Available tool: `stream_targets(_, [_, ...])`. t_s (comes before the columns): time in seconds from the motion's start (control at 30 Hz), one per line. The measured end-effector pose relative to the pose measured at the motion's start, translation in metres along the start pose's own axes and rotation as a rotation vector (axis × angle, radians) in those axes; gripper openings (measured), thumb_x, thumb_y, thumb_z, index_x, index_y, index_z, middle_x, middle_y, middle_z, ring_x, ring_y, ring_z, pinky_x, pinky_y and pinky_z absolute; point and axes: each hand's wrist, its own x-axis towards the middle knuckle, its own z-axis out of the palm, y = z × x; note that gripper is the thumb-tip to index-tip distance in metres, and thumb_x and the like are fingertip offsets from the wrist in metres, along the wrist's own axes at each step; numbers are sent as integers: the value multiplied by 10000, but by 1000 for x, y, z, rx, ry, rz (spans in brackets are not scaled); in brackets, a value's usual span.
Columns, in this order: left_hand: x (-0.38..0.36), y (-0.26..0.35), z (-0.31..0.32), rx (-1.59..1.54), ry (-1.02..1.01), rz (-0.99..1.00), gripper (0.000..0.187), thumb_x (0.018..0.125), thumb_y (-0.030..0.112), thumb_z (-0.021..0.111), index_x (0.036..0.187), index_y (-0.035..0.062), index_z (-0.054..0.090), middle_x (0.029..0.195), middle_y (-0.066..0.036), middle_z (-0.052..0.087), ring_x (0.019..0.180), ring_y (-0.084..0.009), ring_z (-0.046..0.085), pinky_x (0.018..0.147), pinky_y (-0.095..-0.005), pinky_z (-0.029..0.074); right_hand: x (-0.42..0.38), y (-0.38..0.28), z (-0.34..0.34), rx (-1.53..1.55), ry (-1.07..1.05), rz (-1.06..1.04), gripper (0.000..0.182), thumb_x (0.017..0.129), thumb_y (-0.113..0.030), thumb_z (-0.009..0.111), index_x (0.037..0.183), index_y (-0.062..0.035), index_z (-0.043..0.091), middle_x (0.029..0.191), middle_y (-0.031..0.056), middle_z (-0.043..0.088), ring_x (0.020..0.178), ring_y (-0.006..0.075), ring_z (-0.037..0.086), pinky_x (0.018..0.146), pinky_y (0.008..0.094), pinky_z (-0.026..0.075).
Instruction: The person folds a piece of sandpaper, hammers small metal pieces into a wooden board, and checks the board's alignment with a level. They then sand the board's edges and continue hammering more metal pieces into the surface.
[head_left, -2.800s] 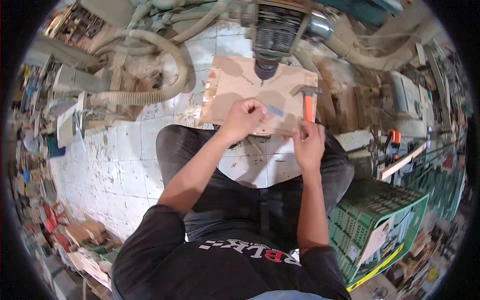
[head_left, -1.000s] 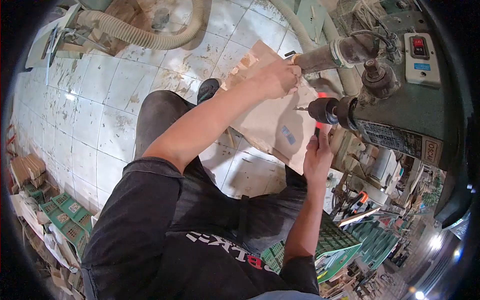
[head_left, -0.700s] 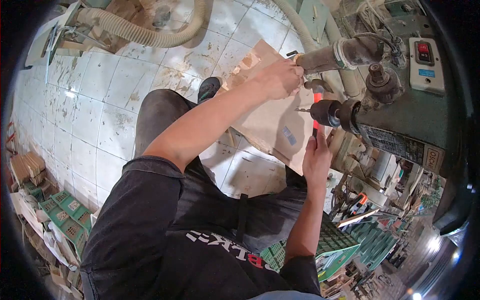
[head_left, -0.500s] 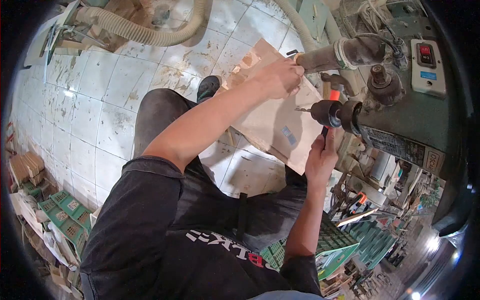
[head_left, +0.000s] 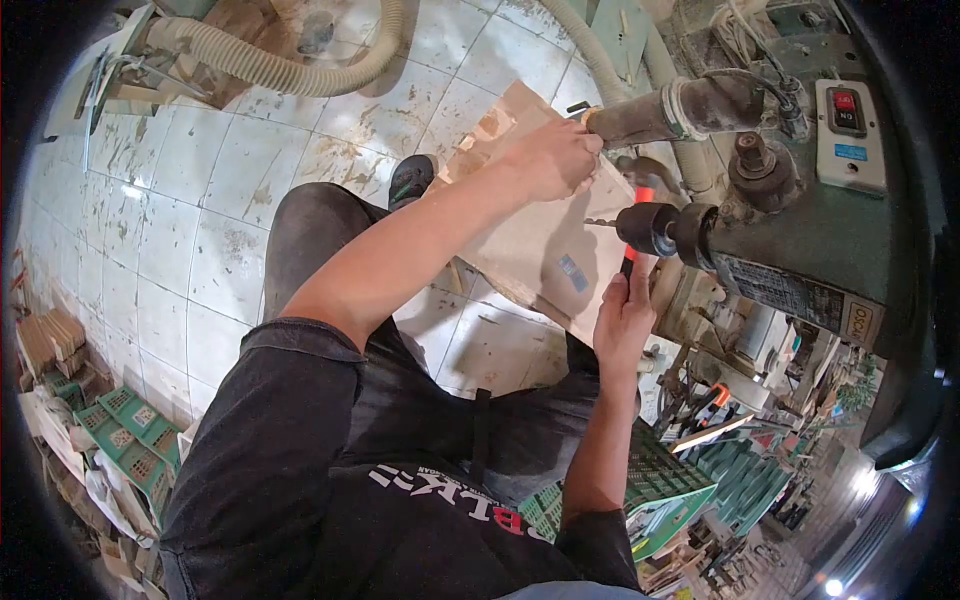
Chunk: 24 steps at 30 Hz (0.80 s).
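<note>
My left hand is closed over the upper right part of a light brown board, beside the end of a brown pipe. Whatever its curled fingers hold is hidden. My right hand grips a hammer by its orange and black handle. The hammer passes behind the drill chuck, and its head is blurred near the board's right edge. A drill bit points left from the chuck, over the board. A small blue-grey label is on the board.
The green drill machine fills the right side, with a red switch on it. A ribbed hose curves across the tiled floor at the top. Green crates stand lower left, another lower right.
My right hand and the hammer have moved slightly left and down, toward the board. The hammer's head is more blurred and further behind the chuck. My left hand has barely moved.
</note>
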Motion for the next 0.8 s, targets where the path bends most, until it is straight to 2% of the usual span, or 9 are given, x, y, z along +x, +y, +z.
stream_targets(0.07, [0,0,-1,12,-4,24,108,776,198,736,762,98,697,931,-42,603,974,-267,584,884,-401,476,-5,0,3,74,117,-41,504,1018,-126,510,1510,-32,454,891,298,677,767,482,662,665,468,520])
stream_targets(0.13, [0,0,2,22,8,22,118,779,205,736,764,93,700,932,-40,603,974,-266,584,889,-402,476,-3,0,0,-120,-135,104,511,1017,-121,512,1514,-25,447,982,307,688,792,467,680,676,445,527])
stream_targets(0.27, [-1,0,-1,30,4,26,143,788,218,737,756,83,701,947,-36,606,979,-266,584,898,-410,476,-7,11,9,24,-24,38,519,1009,-110,513,1516,-22,446,984,308,683,771,449,681,675,431,529])
stream_targets(0.33, [-2,2,-3,31,23,31,141,779,212,739,744,83,694,949,-34,610,980,-267,586,894,-410,477,-11,21,21,-23,118,-66,527,1002,-106,516,1516,-13,444,892,295,670,717,427,669,666,434,526])
stream_targets(0.37, [-1,3,-3,35,43,43,140,771,206,742,732,82,688,952,-32,614,982,-268,588,891,-410,478,-11,19,18,-23,120,-63,527,1002,-106,516,1516,-13,444,892,295,670,717,427,669,666,434,526])
stream_targets(0.43, [1,2,1,23,32,31,132,760,201,745,727,86,687,945,-29,612,981,-266,590,891,-406,478,-7,13,8,-88,-67,35,532,1002,-110,513,1517,-3,438,843,286,655,693,412,661,662,437,525])
stream_targets(0.6, [-3,1,3,19,62,21,110,731,184,751,719,96,685,927,-23,606,974,-259,595,887,-398,478,-12,11,16,-32,14,94,539,1004,-117,513,1525,-8,431,855,290,663,715,411,671,677,448,531])
stream_targets(0.67, [1,2,1,14,1,0,104,724,181,752,715,106,680,934,-21,609,975,-255,595,893,-400,476,-9,15,13,-67,-34,-25,548,1007,-124,517,1534,-14,419,890,299,675,754,409,694,692,438,538])
stream_targets(0.8, [0,2,0,21,-30,-8,121,695,185,762,698,106,670,953,-13,621,979,-266,594,915,-388,469,-13,16,18,-29,31,20,556,1012,-137,516,1547,-29,406,960,300,690,806,400,718,708,429,543])
